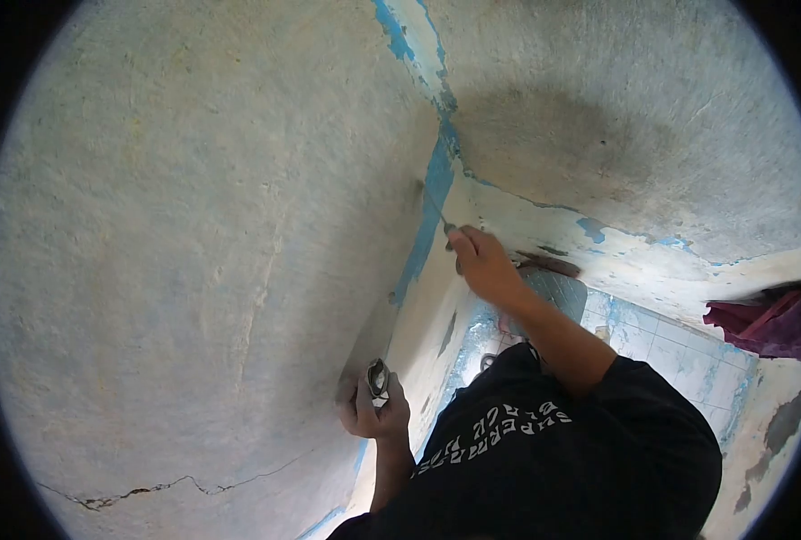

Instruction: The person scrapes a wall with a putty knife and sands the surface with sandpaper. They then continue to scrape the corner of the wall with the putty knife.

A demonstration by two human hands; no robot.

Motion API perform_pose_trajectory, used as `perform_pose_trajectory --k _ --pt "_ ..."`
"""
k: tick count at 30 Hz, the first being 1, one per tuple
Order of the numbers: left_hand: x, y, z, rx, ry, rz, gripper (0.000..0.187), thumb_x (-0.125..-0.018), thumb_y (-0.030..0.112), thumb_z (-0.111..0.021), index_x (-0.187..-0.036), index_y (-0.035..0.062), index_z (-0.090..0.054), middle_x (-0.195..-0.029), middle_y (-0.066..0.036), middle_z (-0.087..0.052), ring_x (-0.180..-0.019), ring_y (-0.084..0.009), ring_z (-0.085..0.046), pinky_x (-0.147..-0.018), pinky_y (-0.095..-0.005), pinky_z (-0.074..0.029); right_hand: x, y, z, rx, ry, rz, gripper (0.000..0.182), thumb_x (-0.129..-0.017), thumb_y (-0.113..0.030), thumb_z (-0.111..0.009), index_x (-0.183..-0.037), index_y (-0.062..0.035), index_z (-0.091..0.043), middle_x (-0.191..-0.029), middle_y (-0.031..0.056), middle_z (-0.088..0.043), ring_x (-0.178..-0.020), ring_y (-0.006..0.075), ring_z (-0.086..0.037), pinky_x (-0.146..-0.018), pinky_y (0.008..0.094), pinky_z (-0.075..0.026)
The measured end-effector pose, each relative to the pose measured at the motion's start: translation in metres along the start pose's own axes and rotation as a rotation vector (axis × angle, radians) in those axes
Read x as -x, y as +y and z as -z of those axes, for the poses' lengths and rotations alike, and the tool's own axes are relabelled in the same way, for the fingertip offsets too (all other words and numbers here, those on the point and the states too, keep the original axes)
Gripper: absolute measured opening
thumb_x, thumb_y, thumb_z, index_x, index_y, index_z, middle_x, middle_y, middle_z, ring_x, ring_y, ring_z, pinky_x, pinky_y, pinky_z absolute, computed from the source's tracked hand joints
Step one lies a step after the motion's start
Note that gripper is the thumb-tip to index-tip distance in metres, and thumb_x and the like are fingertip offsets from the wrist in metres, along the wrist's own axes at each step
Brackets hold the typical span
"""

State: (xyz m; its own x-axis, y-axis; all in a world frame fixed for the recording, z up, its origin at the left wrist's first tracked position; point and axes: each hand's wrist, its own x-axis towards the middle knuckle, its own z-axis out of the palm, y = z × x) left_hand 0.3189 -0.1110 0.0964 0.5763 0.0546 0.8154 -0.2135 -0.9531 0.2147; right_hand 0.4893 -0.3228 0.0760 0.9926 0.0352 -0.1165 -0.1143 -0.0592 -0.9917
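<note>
My right hand (486,265) is closed around the handle of a thin-bladed scraper (436,207). Its blade reaches up and left across a strip of blue paint (434,193) by the wall corner. Whether the blade edge touches the wall is hard to tell. Lower down, close to the grey wall (193,252), my left hand (373,416) grips a small open-topped container (378,378) with a dark, uneven rim and something pale inside. Its exact kind is not clear.
Bare grey plaster with blue patches (591,230) covers the right wall. A long crack (139,492) crosses the lower left wall. Below are a white tiled floor (666,346), a grey board-like panel (558,297) and a maroon cloth (769,324) at the right.
</note>
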Motion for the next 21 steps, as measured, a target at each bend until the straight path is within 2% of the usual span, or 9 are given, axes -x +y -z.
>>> perform_pose_trajectory --k 7,9,12,17,20,21 --pt "-0.005 0.005 0.005 0.027 -0.031 0.054 0.032 -0.072 0.002 -0.078 -0.104 -0.0022 -0.072 -0.099 -0.013 -0.065 -0.088 -0.0289 -0.069 -0.072 -0.0363 -0.057 0.006 0.0 0.0 0.053 0.042 0.024 0.044 -0.103 -0.034 -0.048 -0.09 0.0063 -0.061 -0.079 0.0241 -0.062 -0.074 0.0336 -0.06 -0.075 0.0414 -0.046" --pt "-0.001 0.002 0.003 0.043 -0.024 0.082 0.032 -0.069 0.009 -0.083 -0.098 0.0016 -0.072 -0.103 -0.015 -0.066 -0.089 -0.0306 -0.068 -0.071 -0.0361 -0.056 -0.002 -0.003 0.002 0.061 0.016 0.006 0.044 -0.103 -0.034 -0.048 -0.091 0.0062 -0.062 -0.079 0.0238 -0.062 -0.074 0.0337 -0.059 -0.074 0.0413 -0.046" --pt "0.003 0.001 0.005 0.008 -0.046 0.076 0.033 -0.068 0.008 -0.084 -0.099 0.0013 -0.072 -0.103 -0.015 -0.066 -0.088 -0.0306 -0.068 -0.071 -0.0354 -0.055 0.001 -0.002 0.007 0.041 0.017 -0.037 0.045 -0.103 -0.035 -0.048 -0.091 0.0064 -0.062 -0.079 0.0238 -0.062 -0.074 0.0335 -0.06 -0.074 0.0413 -0.046" --pt "-0.002 0.001 0.0 0.044 0.006 0.08 0.035 -0.068 0.009 -0.084 -0.1 0.0024 -0.072 -0.103 -0.015 -0.065 -0.088 -0.0312 -0.067 -0.071 -0.0355 -0.055 -0.009 0.004 0.004 0.087 0.062 0.033 0.046 -0.104 -0.035 -0.047 -0.091 0.0065 -0.062 -0.079 0.0233 -0.062 -0.075 0.0327 -0.06 -0.075 0.0412 -0.047" --pt "0.006 0.001 0.007 0.018 -0.025 0.086 0.036 -0.067 0.009 -0.084 -0.1 0.0026 -0.073 -0.102 -0.015 -0.065 -0.087 -0.0312 -0.067 -0.071 -0.036 -0.055 -0.018 -0.007 0.013 0.045 0.049 -0.042 0.046 -0.103 -0.035 -0.047 -0.089 0.0061 -0.062 -0.082 0.0233 -0.063 -0.078 0.0328 -0.061 -0.077 0.0421 -0.047" --pt "0.006 0.001 0.005 0.029 -0.034 0.102 0.036 -0.067 0.01 -0.085 -0.1 0.0027 -0.073 -0.102 -0.014 -0.065 -0.087 -0.0311 -0.067 -0.071 -0.0363 -0.055 -0.015 0.003 0.007 0.069 0.075 0.021 0.046 -0.103 -0.035 -0.047 -0.089 0.0066 -0.063 -0.082 0.0238 -0.063 -0.078 0.0326 -0.061 -0.078 0.0427 -0.047"
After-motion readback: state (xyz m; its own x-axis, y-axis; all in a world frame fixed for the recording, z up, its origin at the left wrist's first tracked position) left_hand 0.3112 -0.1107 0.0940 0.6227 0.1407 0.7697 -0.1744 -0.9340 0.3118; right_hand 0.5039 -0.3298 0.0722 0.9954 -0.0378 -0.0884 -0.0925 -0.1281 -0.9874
